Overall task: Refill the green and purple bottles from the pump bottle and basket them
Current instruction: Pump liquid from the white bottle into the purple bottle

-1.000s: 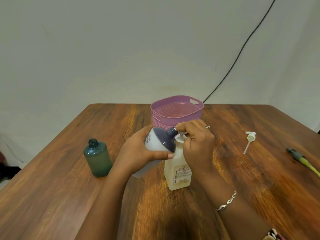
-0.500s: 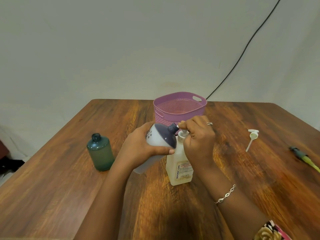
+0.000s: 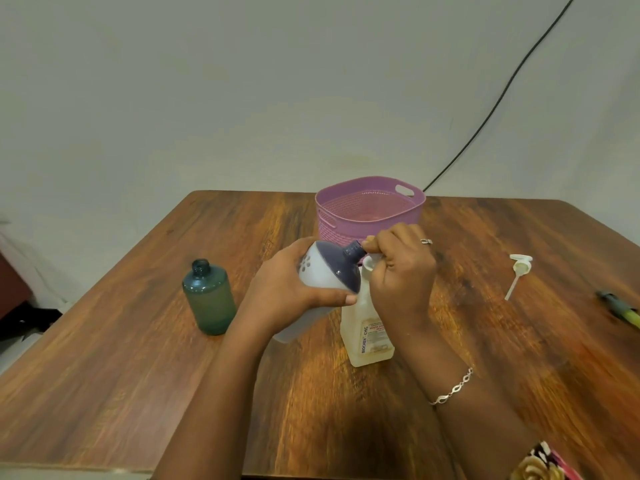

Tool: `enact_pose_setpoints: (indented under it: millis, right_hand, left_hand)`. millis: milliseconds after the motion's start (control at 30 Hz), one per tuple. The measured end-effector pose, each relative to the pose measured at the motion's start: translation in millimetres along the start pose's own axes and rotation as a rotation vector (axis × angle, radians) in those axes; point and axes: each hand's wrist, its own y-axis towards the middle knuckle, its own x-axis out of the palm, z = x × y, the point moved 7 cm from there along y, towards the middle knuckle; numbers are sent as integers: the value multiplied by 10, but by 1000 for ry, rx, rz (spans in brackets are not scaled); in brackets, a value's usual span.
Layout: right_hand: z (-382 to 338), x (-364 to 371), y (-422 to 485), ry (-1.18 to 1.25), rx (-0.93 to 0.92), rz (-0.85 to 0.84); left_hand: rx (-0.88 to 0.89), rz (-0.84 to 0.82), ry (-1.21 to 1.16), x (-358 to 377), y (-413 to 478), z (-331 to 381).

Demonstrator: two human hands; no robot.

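Observation:
My left hand (image 3: 287, 289) grips the purple bottle (image 3: 329, 271), a white body with a dark purple shoulder, tilted so its open neck points right toward the pump head. My right hand (image 3: 401, 271) is curled over the pump head of the pale pump bottle (image 3: 367, 337), which stands upright mid-table; the pump itself is mostly hidden under my fingers. The green bottle (image 3: 209, 299) stands uncapped to the left, apart from both hands. Behind my hands sits the purple basket (image 3: 367, 206), which looks empty.
A white pump cap with a dip tube (image 3: 517, 271) lies on the wooden table (image 3: 138, 375) to the right. A dark and yellow-green sprayer piece (image 3: 620, 310) lies at the right edge. A black cable (image 3: 498, 98) runs down the wall.
The hands keep the same hold on the purple bottle and the pump. The view has tilted up a little, so everything sits slightly lower and nearer.

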Motion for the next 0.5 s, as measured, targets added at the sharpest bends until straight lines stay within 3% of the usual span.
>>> enact_pose_setpoints:
  millis: [367, 500]
  right_hand:
    - [65, -24, 212, 58, 64, -69]
    - [72, -39, 83, 37, 45, -22]
  left_hand:
    - [-14, 7, 26, -42, -8, 24]
    - [-14, 9, 18, -9, 9, 18]
